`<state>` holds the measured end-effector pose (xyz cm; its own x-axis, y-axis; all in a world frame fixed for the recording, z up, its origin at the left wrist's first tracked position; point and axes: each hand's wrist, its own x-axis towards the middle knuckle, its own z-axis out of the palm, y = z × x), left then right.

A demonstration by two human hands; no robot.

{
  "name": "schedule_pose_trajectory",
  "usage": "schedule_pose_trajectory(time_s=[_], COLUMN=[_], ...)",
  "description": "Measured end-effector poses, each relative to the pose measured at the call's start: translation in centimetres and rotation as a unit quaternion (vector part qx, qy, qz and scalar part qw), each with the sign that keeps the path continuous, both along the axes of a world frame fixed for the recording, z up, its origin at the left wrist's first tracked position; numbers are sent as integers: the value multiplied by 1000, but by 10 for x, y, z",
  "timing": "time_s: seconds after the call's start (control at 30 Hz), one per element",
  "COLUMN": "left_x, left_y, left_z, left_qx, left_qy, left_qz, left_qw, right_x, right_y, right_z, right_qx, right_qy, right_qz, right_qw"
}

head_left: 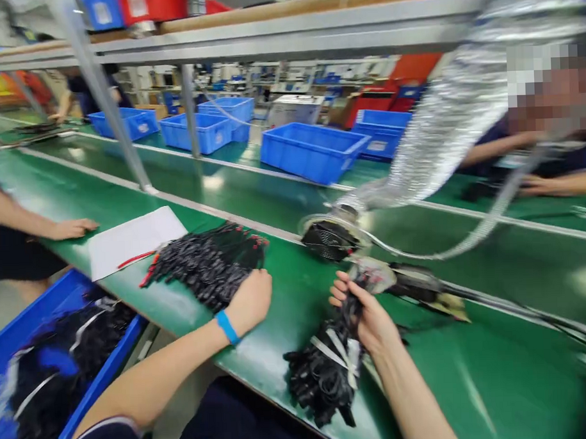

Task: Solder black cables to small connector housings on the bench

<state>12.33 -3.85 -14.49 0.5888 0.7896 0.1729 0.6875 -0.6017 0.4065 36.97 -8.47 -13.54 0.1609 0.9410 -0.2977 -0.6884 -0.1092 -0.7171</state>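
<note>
My right hand [373, 316] is closed around the upper part of a bundle of black cables [322, 378]. White ties bind this bundle, and its thick black ends hang down over the green table. My left hand [250, 301], with a blue band at the wrist, rests at the right edge of a spread pile of black cables [203, 261] with red tips. Its fingers are curled, and whatever lies inside them is hidden from view.
A white sheet [135, 238] lies left of the pile, near another person's hand [75, 228]. A small black fan [329, 239] and a silver duct [443, 118] stand ahead. Blue bins [314, 148] line the far side. A blue crate [101, 373] of cables sits lower left.
</note>
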Motion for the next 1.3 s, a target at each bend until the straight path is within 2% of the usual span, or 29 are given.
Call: schedule_pose_trajectory(time_s=[0.1, 0.2, 0.3, 0.37, 0.43, 0.5, 0.6, 0.7, 0.8, 0.9, 0.97, 1.03, 1.3], left_x=[-24, -42, -40, -22, 9, 46, 93, 111, 104, 92, 88, 88, 93], left_y=[26, 51, 60, 57, 51, 46, 47, 54, 61, 71, 77, 82, 82], left_z=[-4, -12, -5, 11, 29, 44, 51, 42, 27, 14, 7, 3, -5], left_qx=[6, 25, 53, 64, 39, -38, -179, -243, -284, -351, -399, -433, -468], left_qy=[-10, -45, -35, -15, -45, -143, -305, -384, -421, -468, -495, -507, -525], left_qz=[-37, -25, -14, -21, -38, -45, -23, 16, 35, 45, 66, 89, 100], left_qw=[999, 998, 998, 998, 998, 988, 935, 891, 861, 810, 769, 740, 704], right_x=[-2, -1, 1, 2, 1, -1, -9, -20, -29, -33, -33, -32, -31], right_y=[5, 11, 15, 17, 19, 20, 20, 17, 17, 21, 25, 28, 26], right_z=[2, 2, 2, 2, 1, -1, -5, -10, -16, -25, -31, -36, -35], right_qx=[58, 92, 101, 99, 95, 88, 73, 54, 42, 26, 18, 12, -25], right_qy=[-1, 17, 7, -23, -56, -79, -94, -79, -60, -40, -28, -26, -59], right_qz=[-5, -3, -10, -18, -17, -11, 12, 62, 90, 58, 18, -6, -40], right_qw=[998, 996, 995, 995, 994, 993, 993, 993, 993, 997, 999, 1000, 997])
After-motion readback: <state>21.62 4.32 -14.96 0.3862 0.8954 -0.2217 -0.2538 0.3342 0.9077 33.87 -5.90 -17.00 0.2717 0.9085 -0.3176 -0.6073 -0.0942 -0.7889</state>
